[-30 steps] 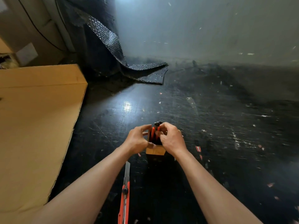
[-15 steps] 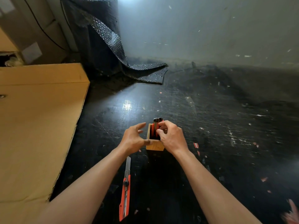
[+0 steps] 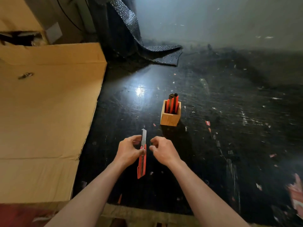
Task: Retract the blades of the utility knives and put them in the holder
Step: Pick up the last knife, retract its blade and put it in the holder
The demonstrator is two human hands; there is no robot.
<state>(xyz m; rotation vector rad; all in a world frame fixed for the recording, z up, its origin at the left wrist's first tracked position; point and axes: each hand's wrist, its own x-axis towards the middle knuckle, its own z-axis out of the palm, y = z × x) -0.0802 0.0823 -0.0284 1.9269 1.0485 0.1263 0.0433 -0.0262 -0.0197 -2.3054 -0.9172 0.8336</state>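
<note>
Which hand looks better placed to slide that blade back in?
Probably the left hand: its fingers already grip the utility knife near the slider, blade still out. The right hand hovers beside it, empty.

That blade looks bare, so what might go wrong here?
The knife in the left hand has its blade fully out, and the right hand is close beside it: a slip could cut a finger. Dropped blade-first into the holder, it might jam against the knives inside.
</note>
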